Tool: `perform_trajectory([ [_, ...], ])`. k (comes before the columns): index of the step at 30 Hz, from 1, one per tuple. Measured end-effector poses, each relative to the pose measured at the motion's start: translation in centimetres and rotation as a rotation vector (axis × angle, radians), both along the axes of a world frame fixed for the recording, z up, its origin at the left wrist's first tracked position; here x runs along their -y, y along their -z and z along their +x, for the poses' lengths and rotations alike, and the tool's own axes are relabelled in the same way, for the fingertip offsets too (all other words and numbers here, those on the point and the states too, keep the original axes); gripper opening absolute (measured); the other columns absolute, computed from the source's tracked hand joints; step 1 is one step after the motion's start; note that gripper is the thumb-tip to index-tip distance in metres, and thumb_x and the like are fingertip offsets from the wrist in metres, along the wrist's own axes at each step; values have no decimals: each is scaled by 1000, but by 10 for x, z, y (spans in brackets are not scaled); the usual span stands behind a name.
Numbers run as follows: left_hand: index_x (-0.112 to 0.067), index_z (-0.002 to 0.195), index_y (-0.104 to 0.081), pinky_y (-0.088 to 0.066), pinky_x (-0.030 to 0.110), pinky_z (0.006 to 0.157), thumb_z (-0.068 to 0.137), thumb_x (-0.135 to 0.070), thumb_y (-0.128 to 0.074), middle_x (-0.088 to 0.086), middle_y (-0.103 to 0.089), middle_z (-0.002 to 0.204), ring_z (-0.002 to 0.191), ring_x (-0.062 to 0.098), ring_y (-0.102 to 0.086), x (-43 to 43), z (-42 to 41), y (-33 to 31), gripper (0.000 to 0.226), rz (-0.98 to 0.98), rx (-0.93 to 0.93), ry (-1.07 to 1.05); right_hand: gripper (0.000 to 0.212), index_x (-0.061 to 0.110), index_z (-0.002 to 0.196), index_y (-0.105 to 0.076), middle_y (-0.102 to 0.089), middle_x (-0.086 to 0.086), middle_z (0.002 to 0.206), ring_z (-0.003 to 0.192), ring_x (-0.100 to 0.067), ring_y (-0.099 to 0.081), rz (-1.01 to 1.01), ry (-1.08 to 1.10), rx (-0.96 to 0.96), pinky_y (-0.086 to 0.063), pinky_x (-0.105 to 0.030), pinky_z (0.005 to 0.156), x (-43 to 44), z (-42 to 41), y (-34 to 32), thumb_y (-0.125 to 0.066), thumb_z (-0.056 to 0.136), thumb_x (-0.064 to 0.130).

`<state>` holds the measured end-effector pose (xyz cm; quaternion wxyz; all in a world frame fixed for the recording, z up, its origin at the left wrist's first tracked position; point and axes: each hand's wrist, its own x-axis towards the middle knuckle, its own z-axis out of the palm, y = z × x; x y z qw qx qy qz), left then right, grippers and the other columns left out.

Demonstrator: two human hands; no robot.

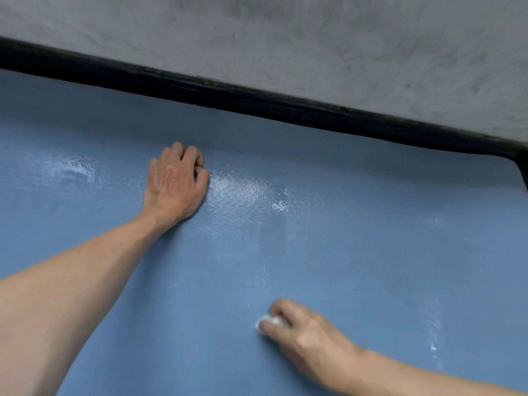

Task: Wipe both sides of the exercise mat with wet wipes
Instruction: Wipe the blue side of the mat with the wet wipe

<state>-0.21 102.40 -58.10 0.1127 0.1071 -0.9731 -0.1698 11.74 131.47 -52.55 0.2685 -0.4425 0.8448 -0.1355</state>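
**Blue mat face partly wiped; other side not accounted for**

Blue exercise mat point(371, 252) is seen filling most of the frame, laid flat on a grey floor point(314, 38). A black border point(257, 101) is shown along its far edge and round the far right corner.

Wet sheen is noted in three places:
- a bright patch point(240, 190) just right of the left hand
- a second patch point(77, 167) at far left
- faint streaks point(433, 338) near the right side

Matte, dry-looking blue is seen across the near middle and near left. Progress is judged as partway through the visible face, with the far band wetted and the near area left to cover. Whether this is the first or second side cannot be told. If it is the first, flipping the mat and wiping the underside are left.

Left hand point(175, 185) is planted on the mat near the far edge, heel down and fingers curled under, with nothing seen held. It is judged to be bracing.

Right hand point(303, 332) is placed nearer the camera, well apart from the left, and is somewhat blurred. Its fingers are curled round a small white wet wipe point(271, 321), which is pressed onto the mat surface.

The mat lies under both hands and is touched by the left hand directly. The wipe is sandwiched between the right fingers and the mat.
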Motion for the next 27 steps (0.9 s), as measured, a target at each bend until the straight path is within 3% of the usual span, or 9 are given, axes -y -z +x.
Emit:
perform_trajectory([
  [2, -10, 92, -56, -35, 44, 76, 89, -16, -51, 13, -52, 93, 86, 33, -48, 1, 1, -1, 8, 1, -14, -9, 29, 28, 105, -49, -53, 11, 105, 91, -11, -48, 19, -59, 41, -41, -30, 83, -3, 2, -10, -42, 96, 54],
  [5, -9, 93, -57, -37, 45, 76, 89, -14, -52, 14, -54, 94, 87, 35, -49, 1, 1, 2, 9, 3, -58, 1, 25, 20, 126, -51, -49, -6, 121, 86, -20, -42, -52, 52, -38, -38, -34, 74, 9, -33, 0, -41, 103, 26],
  [9, -6, 93, -61, -39, 44, 77, 84, -20, -45, 16, -55, 93, 88, 37, -52, 2, 16, 2, 23, 93, -100, 10, 22, 13, 107, -64, -50, -8, 98, 68, -25, -49, -201, 354, -203, -41, -25, 63, 25, -66, 17, -51, 92, 4],
  [12, -4, 94, -62, -43, 44, 77, 83, -20, -41, 17, -55, 91, 85, 35, -54, -14, 61, -9, 29, 220, -167, 46, 26, 16, 103, -61, -46, -5, 91, 67, -24, -47, -254, 320, -192, -43, -28, 60, 20, -25, 24, -38, 91, 14],
  [15, -5, 92, -61, -43, 40, 77, 83, -17, -41, 12, -54, 89, 83, 30, -52, -38, 130, -14, 25, 263, -170, 88, 32, 27, 110, -57, -46, 1, 101, 83, -18, -49, -150, 121, -11, -45, -30, 74, -2, 48, 19, -29, 97, 33],
  [17, -6, 92, -60, -43, 39, 78, 86, -18, -42, 7, -53, 90, 84, 27, -53, -47, 170, -13, 22, 287, -128, 57, 16, 35, 100, -51, -49, 11, 96, 81, 4, -48, -51, 85, -14, -41, -19, 81, -18, 83, 10, -42, 97, 47],
  [19, -9, 92, -60, -44, 40, 78, 88, -20, -41, 3, -53, 91, 84, 26, -55, -52, 201, -12, 22, 288, -93, -11, 24, 28, 90, -46, -51, 10, 84, 71, 12, -47, 47, 111, 79, -39, -11, 75, -31, 100, 0, -55, 88, 50],
  [23, -13, 94, -59, -42, 36, 80, 88, -24, -41, 2, -52, 92, 86, 22, -53, -63, 238, -25, 22, 288, -14, -59, 21, 29, 90, -46, -46, 12, 85, 67, 3, -46, -43, 255, 111, -40, -10, 64, -32, 121, 0, -54, 85, 47],
  [27, -15, 96, -59, -43, 35, 79, 89, -30, -39, 0, -52, 94, 86, 21, -53, -78, 240, -34, 25, 308, 59, -41, 23, 25, 83, -51, -40, 13, 91, 68, -3, -48, -107, 153, 117, -47, -20, 66, -29, 98, 7, -48, 88, 47],
])
